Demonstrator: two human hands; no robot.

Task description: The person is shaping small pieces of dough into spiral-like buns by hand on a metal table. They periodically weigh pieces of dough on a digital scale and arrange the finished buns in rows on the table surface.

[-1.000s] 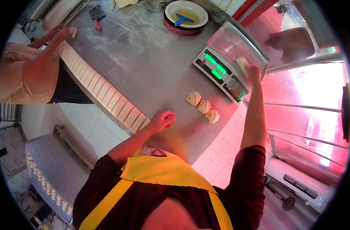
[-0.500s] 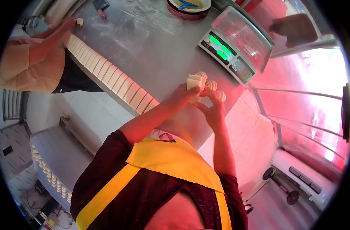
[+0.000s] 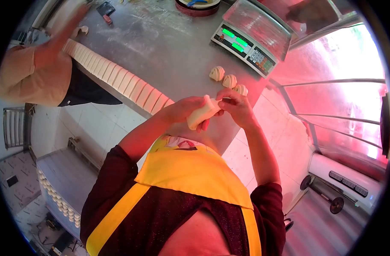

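A pale, elongated piece of dough (image 3: 202, 114) is held between both hands above the steel table. My left hand (image 3: 184, 109) is closed around its left side, with fingertips showing beneath it. At the upper right end of the dough, my right hand (image 3: 236, 106) pinches it between thumb and fingers. Just beyond my right hand sit three shaped dough pieces with ridged tops: one farthest (image 3: 216, 74), one in the middle (image 3: 230, 81) and one nearest (image 3: 241, 89), partly hidden by the hand.
Cut dough slices (image 3: 126, 83) line the left edge of the steel table (image 3: 160, 55). A digital scale (image 3: 246, 48) stands at the far right. Another person's blurred arm (image 3: 67, 36) reaches over the table's far left. Small dough pieces (image 3: 60, 200) sit on a lower-left surface.
Both hands have drawn back toward my body with the dough, which now lies lengthwise and tilted. The three shaped pieces show more fully. The other person's arm has swung farther up.
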